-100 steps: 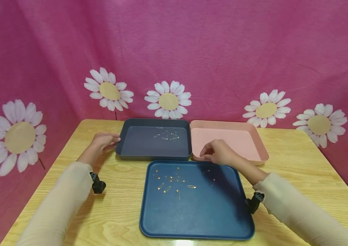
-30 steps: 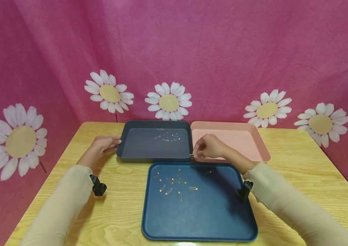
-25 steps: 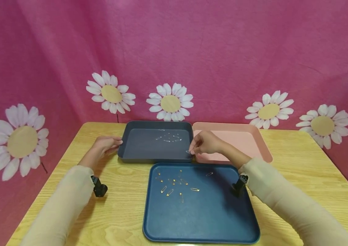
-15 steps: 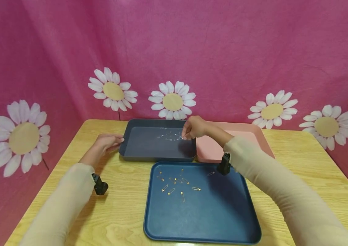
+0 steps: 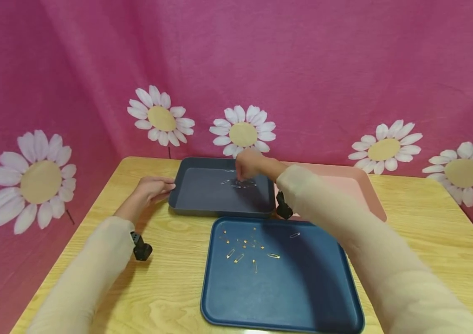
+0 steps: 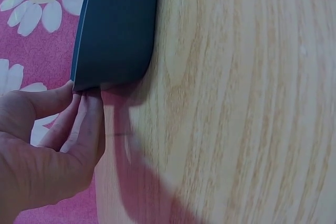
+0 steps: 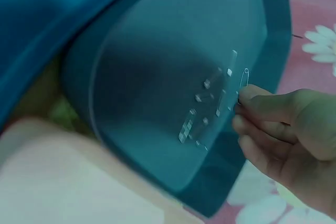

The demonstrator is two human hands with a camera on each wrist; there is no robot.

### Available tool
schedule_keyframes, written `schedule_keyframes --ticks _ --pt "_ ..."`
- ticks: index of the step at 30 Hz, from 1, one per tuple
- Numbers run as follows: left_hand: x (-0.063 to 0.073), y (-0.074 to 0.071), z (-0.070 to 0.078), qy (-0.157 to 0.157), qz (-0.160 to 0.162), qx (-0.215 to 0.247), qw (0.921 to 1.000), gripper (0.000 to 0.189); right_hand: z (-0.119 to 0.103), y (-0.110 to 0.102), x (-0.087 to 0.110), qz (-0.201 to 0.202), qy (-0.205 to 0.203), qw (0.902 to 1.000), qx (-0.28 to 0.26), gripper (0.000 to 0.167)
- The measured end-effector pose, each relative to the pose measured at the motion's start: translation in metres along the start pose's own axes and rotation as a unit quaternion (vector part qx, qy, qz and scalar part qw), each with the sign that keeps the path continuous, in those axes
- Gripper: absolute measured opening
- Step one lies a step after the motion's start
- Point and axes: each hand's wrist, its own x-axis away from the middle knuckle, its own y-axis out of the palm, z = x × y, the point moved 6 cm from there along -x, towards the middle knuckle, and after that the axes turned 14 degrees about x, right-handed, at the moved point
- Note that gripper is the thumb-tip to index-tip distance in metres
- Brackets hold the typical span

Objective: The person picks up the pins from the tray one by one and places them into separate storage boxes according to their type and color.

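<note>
My right hand (image 5: 253,163) is over the dark grey tray (image 5: 203,192), at its right half. In the right wrist view, thumb and forefinger pinch a silver safety pin (image 7: 244,78) above the tray floor. Several silver safety pins (image 7: 187,125) lie loosely below it. My left hand (image 5: 152,189) is at the tray's left end; the left wrist view has its thumb on the rim and its fingers against the outer wall, pinching the edge. The blue tray (image 5: 282,297) in front carries several gold-coloured safety pins (image 5: 274,255) and one silver safety pin (image 5: 294,235).
A pink tray (image 5: 357,185) stands right of the grey one, partly hidden by the right sleeve. All the trays rest on a wooden table (image 5: 169,278). A pink cloth (image 5: 303,69) with daisies hangs behind.
My right hand took a silver safety pin and has moved it left, past the pink tray, over the grey tray's pins. My left hand stays at the grey tray's edge.
</note>
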Motion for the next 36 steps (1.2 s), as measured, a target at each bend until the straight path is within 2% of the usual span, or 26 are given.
schedule_keyframes --ticks 3,5,10,13,21,27,34,36 --pt "-0.001 0.0 0.0 -0.001 0.003 0.007 1.0 0.048 -0.005 0.013 -0.013 -0.015 0.007 0.9998 -0.015 0.002" --pt "-0.002 0.0 0.0 -0.001 0.004 0.008 1.0 0.048 -0.026 -0.001 -0.003 -0.049 0.024 0.9982 -0.023 0.004" --pt "-0.002 0.001 0.0 0.004 0.009 0.013 0.9999 0.048 -0.056 -0.015 0.011 -0.029 0.018 0.9989 -0.032 0.008" --pt "-0.002 0.003 0.0 0.008 0.011 0.015 0.9998 0.048 -0.063 -0.019 0.014 -0.031 0.021 0.9989 -0.027 0.01" --pt "-0.001 0.002 -0.001 0.005 0.016 0.019 0.9997 0.048 -0.059 -0.04 0.028 -0.048 0.044 0.9976 -0.022 0.011" --pt "0.001 0.002 0.002 0.007 0.019 0.02 0.9996 0.048 -0.065 -0.056 0.062 -0.028 0.011 0.9984 -0.048 0.012" --pt "0.002 0.005 0.002 0.011 0.016 0.01 0.9998 0.047 -0.084 -0.058 0.117 0.056 -0.022 0.995 -0.079 0.004" --pt "0.003 0.005 0.001 0.013 0.015 0.01 0.9998 0.046 -0.089 -0.052 0.133 0.063 -0.017 0.9932 -0.096 0.004"
